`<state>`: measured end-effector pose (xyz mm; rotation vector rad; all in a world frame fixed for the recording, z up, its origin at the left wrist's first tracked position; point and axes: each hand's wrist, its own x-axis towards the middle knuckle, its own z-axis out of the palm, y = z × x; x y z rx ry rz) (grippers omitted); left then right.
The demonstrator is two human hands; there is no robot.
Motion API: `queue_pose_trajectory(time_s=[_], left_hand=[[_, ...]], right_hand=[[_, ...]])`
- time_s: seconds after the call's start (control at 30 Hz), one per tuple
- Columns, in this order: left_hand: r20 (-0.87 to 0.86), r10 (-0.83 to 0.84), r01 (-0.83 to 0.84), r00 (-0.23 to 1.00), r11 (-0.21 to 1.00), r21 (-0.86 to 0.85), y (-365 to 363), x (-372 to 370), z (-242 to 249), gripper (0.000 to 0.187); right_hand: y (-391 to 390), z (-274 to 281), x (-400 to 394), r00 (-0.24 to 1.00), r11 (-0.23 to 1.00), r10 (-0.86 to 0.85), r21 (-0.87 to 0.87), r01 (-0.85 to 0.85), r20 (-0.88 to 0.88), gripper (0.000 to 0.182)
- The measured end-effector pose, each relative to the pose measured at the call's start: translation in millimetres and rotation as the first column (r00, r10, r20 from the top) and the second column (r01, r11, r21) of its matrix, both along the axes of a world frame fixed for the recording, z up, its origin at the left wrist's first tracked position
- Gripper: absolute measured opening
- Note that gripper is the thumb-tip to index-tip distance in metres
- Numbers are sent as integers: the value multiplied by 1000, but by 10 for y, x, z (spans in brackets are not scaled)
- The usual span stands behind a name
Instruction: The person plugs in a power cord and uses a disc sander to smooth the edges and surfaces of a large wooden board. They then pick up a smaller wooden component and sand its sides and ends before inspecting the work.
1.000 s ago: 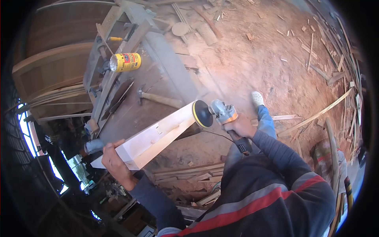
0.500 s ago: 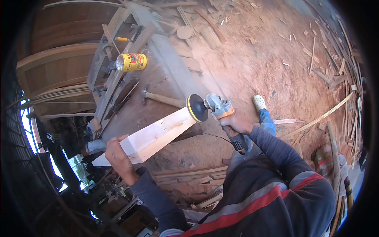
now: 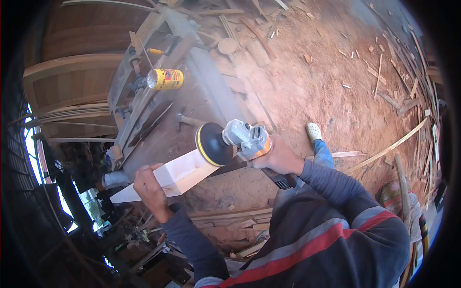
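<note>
My right hand (image 3: 281,156) is wrapped round an angle grinder (image 3: 249,139) fitted with a black sanding disc (image 3: 216,144) that has a yellow rim. The disc lies against the right end of a pale tapered wood block (image 3: 185,170), covering part of its top. My left hand (image 3: 150,188) grips the block near its narrow left part, fingers over the far edge. Behind the disc, a hammer (image 3: 192,120) lies on the bench, its handle partly hidden.
A yellow can (image 3: 168,79) lies on its side at the clamps on the bench frame (image 3: 144,96). Sawdust and wood offcuts cover the floor (image 3: 297,86). A long wood strip (image 3: 389,146) lies to the right, and planks (image 3: 230,216) lie below the bench. Dust hangs in the air.
My right hand has brought the grinder leftward along the block, so the disc now covers more of it. My left hand stays on the block, barely shifted.
</note>
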<state>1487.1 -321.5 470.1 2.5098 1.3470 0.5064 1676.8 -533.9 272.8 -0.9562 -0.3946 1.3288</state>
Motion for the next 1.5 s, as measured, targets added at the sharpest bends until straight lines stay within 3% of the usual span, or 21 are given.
queue_pose_trajectory(time_s=[0.1, 0.2, 0.33, 0.43, 0.63, 0.9, 1.0, 1.03, 1.17, 1.33, 1.5], left_hand=[[23, 66, -66, 998, 998, -14, -34, 39, -10, 39], [62, 75, -71, 995, 996, -57, -44, 29, -27, 38], [50, 74, -71, 996, 996, -57, -34, 39, -32, 40], [60, 115, -110, 992, 990, -85, -81, 50, -8, 42], [24, 68, -67, 997, 997, -47, -57, 22, -12, 40], [-13, -61, 61, 998, 997, 53, -34, 73, 25, 32], [-17, -108, 109, 994, 989, 96, -22, 59, 15, 32], [-36, -105, 108, 994, 987, 120, -23, 65, 13, 31], [-62, -106, 116, 992, 979, 170, -19, 37, -8, 29], [-57, -127, 134, 990, 981, 142, -16, 41, -11, 27], [-32, -34, 36, 999, 997, 70, -80, 116, 44, 32]], right_hand=[[-125, -341, -40, 999, 986, 15, -166, -9, 39, 36], [-186, -686, -141, 997, 935, -21, -353, -7, -76, 32], [-256, -975, -143, 996, 884, 7, -465, -49, -91, 29], [-280, -1342, -262, 954, 870, -85, -489, -70, -287, 27], [-255, -1249, -256, 972, 883, -18, -459, -95, -235, 28], [-53, 46, 47, 983, 990, 98, -114, -81, 158, 34], [35, 464, 112, 982, 996, 69, 43, -78, 174, 36], [52, 648, 161, 987, 993, 113, 22, -116, 110, 37], [124, 890, 180, 981, 986, 99, 119, -119, 166, 37], [47, 786, 189, 984, 986, 134, 81, -145, 121, 37], [-61, -59, -14, 999, 994, -14, -109, 19, 50, 33]])
